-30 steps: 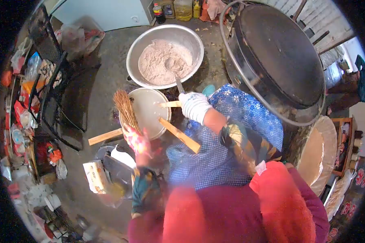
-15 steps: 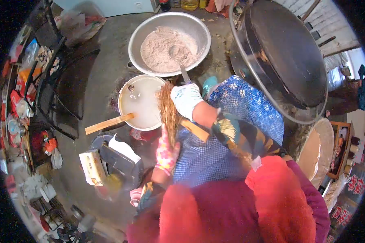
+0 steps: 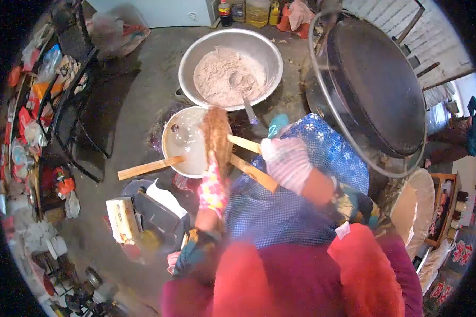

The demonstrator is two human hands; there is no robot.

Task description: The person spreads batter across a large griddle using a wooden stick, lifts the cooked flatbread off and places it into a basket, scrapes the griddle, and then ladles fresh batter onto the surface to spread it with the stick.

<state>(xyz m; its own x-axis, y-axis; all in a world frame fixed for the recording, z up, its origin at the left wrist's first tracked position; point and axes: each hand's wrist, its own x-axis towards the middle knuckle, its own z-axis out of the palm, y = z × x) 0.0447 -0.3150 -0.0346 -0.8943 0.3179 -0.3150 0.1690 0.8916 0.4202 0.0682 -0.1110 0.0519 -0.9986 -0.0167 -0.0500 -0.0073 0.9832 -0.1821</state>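
My left hand (image 3: 213, 186), in a pink flowered glove, is closed around the lower end of a straw brush (image 3: 217, 132), which stands over the right side of a round bucket (image 3: 165, 142) of cloudy whitish liquid. In my right hand (image 3: 288, 162), gloved in white and pink, is a flat wooden stick (image 3: 244, 143) whose tip points at the bristles. One wooden slat (image 3: 149, 168) sticks out over the bucket's left rim. A second wooden slat (image 3: 255, 173) shows to the right, below the brush; its far end is hidden.
Behind the bucket stands a metal basin (image 3: 188, 55) of pinkish-brown powder with a ladle (image 3: 247, 103) in it. A large round griddle (image 3: 378, 82) is at the right. A black chair (image 3: 71, 116) stands left; a tissue pack (image 3: 120, 219) lies near a dark box (image 3: 156, 211).
My right hand has moved from beside the ladle's handle and the bristles back toward my lap, and a wooden stick now shows in it. My left hand still holds the brush. The view has shifted slightly.
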